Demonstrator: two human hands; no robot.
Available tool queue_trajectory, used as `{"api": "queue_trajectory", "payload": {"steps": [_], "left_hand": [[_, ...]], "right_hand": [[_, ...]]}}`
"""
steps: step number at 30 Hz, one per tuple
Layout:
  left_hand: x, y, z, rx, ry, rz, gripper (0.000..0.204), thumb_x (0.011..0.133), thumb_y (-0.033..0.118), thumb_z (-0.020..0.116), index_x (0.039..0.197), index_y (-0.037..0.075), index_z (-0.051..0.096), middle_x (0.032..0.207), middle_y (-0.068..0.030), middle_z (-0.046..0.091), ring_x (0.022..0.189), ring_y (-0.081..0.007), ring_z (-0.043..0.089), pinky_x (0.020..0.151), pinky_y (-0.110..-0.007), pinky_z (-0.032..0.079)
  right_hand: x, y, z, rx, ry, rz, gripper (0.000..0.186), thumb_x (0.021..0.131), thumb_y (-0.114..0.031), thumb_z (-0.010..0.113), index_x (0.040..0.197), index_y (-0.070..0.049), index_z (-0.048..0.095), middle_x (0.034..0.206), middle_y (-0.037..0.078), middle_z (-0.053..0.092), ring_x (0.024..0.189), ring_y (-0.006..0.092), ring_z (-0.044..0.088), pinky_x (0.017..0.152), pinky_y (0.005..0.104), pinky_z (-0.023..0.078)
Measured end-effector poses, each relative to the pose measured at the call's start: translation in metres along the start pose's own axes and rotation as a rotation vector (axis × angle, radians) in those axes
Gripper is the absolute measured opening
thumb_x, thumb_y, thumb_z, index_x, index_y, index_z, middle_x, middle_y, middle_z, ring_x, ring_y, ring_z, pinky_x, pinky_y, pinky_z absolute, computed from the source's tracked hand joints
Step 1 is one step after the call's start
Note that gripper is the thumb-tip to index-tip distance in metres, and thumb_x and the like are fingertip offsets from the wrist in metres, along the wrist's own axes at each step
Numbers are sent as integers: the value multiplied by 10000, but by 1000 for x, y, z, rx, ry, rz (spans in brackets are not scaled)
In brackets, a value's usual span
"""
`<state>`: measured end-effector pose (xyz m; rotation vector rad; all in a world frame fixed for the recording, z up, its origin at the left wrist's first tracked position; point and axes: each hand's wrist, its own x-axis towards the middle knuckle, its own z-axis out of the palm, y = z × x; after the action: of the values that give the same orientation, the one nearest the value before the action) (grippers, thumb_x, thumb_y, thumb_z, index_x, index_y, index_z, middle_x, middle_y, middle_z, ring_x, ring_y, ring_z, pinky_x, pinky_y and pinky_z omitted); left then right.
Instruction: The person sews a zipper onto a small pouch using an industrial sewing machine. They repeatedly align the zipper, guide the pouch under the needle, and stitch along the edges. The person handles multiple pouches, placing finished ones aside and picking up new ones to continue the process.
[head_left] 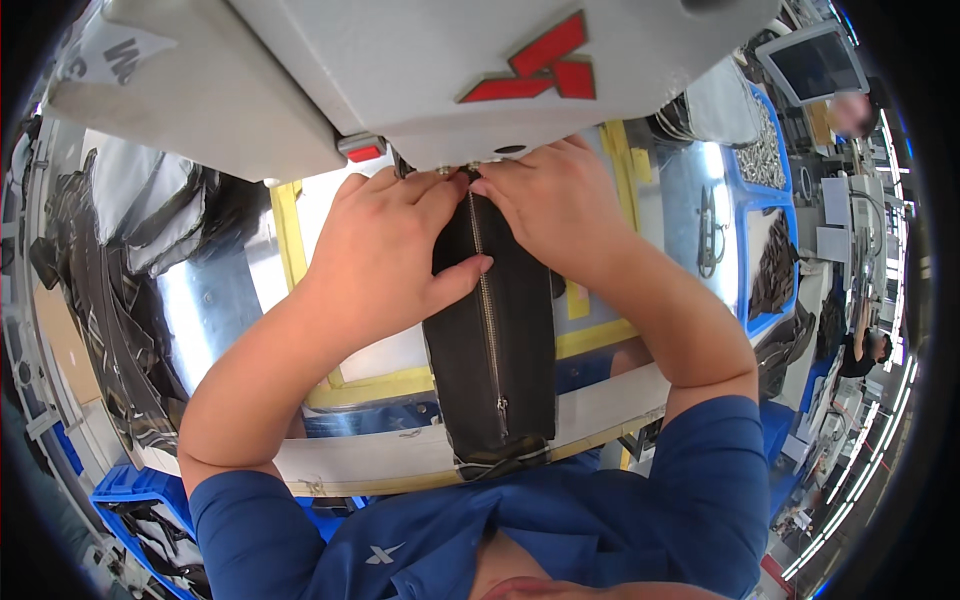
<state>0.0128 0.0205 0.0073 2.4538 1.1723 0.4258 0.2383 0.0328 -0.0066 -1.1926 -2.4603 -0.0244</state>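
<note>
Steadied, probably for flatness, black fabric panel with metal zipper beneath grey-white machine head, along to white-edged surface's near edge, with half-curled left hand and right hand; could not tell pinching.

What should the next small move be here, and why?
I'd probably feed the black fabric slightly farther under the machine head, keeping it flat. The left hand and right hand flank the zip at the machine's underside, seemingly placed to guide it, and a long stretch of zip lies on the person's side.
</note>
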Motion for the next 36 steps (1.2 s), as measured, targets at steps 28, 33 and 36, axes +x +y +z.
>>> {"api": "queue_trajectory", "payload": {"steps": [28, 33, 36], "left_hand": [[-12, 11, 24, 195, 76, 95, 879, 871, 479, 821, 1456, -109, 530, 1428, -307, 598, 1322, -469, 597, 1151, -504, 483], [-15, 12, 23, 189, 62, 90, 984, 848, 550, 824, 1480, -125, 489, 1442, -321, 586, 1355, -482, 582, 1167, -511, 471], [-15, 14, 21, 196, 25, 97, 1108, 800, 640, 825, 1492, -145, 463, 1466, -337, 564, 1393, -498, 551, 1196, -526, 441]], "right_hand": [[-16, -11, -6, -78, -81, -96, 443, 975, -281, 697, 1255, 62, 702, 1240, 169, 736, 1149, 282, 714, 1000, 413, 515], [-18, -15, -8, -57, -131, -76, 575, 953, -372, 718, 1294, 89, 670, 1297, 219, 714, 1205, 323, 693, 1036, 431, 510], [-19, -19, -12, -62, -156, -71, 747, 906, -473, 747, 1336, 127, 630, 1342, 279, 678, 1261, 383, 661, 1084, 456, 499]]}}
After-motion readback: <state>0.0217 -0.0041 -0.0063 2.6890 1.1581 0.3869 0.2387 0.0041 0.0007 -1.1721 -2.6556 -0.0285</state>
